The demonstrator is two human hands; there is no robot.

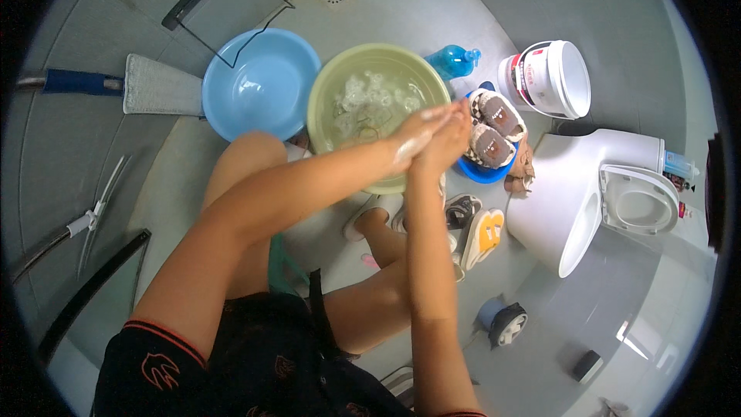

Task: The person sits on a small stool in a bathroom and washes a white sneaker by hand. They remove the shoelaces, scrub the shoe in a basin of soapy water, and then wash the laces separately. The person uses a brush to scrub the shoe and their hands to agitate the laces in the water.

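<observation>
Above the right rim of a yellow-green basin (318, 81), my left hand (413, 137) and my right hand (449, 140) are pressed together, palm to palm. White lather coats the back of my left hand near the wrist. The fingers of both hands look stretched out and lie against each other, partly hidden. No object shows between them. Inside the basin is water with a patch of white suds (374, 100). Just beyond my fingers, a pair of fuzzy slippers (494, 127) rests in a small blue basin (482, 174).
A light-blue basin (262, 89) stands at the left, beside a flat mop head (160, 86). A blue pump bottle (454, 62) lies near a white bucket (540, 77). The toilet (552, 201) is at the right. Yellow slippers (483, 236) and dark sandals (461, 211) lie on the floor.
</observation>
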